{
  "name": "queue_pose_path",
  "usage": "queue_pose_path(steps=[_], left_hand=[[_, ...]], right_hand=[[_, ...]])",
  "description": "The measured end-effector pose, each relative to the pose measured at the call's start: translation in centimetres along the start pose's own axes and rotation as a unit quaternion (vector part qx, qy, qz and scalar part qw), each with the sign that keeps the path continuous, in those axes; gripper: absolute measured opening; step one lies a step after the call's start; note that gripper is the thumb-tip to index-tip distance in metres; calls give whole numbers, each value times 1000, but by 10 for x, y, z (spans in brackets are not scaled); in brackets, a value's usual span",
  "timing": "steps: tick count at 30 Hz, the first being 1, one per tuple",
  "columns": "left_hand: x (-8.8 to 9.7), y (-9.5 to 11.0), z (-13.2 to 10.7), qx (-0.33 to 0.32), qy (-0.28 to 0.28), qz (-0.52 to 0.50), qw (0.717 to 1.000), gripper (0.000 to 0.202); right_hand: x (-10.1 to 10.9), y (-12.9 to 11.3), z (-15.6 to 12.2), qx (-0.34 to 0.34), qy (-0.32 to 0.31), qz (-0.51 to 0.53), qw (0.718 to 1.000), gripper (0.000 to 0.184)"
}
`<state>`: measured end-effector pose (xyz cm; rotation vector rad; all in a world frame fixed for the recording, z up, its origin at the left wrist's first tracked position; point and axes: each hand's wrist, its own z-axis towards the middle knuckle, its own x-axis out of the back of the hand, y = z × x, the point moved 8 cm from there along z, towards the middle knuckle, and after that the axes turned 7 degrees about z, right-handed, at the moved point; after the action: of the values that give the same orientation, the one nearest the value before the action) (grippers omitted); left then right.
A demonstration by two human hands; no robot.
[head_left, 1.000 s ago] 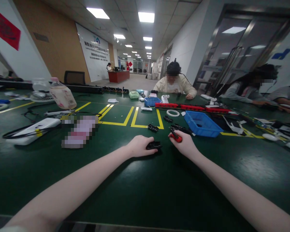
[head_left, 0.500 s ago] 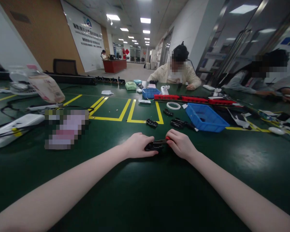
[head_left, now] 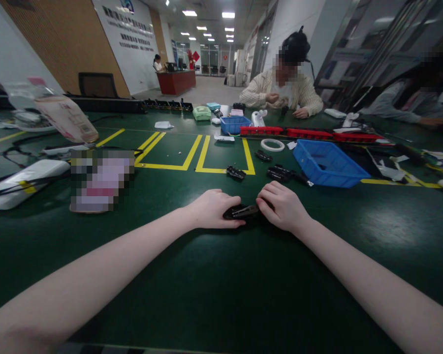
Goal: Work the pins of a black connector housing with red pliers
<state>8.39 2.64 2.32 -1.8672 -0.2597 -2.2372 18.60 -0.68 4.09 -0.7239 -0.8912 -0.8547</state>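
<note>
My left hand (head_left: 217, 209) grips a black plastic part (head_left: 230, 213) between thumb and fingers, low over the green table. This part is elongated, and slim grey strips run along it toward the right. At its right end my right hand (head_left: 280, 204) is closed, with curled fingers hiding what is in them. Beyond the hands lie several similar black parts: one cluster (head_left: 236, 172) near the yellow tape, a small piece (head_left: 263, 155) behind it, and a longer group (head_left: 279, 173) beside a blue bin (head_left: 328, 164).
A tilted bottle (head_left: 64, 115), a phone (head_left: 107, 184) and a white device (head_left: 25, 184) with cables lie at left. A white ring (head_left: 272, 144), a smaller blue bin (head_left: 234, 124) and a red strip (head_left: 306, 134) are farther back. Across the table sits a person (head_left: 284, 88).
The red bit seen at my right fingertips no longer shows. The black part now looks turned, with its grey strips visible. My view has tilted down, bringing the table's near edge in.
</note>
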Motion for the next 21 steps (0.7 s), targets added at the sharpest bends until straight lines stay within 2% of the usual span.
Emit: queue_pose_path(steps=[9,21], left_hand=[[2,-2,-1,4,7,21,1000,43],[-1,1,0,-15,-4,33,999,45]], right_hand=[[-4,0,0,1,-12,-16,1000,30],[-9,0,0,-14,-47,-19,999,34]])
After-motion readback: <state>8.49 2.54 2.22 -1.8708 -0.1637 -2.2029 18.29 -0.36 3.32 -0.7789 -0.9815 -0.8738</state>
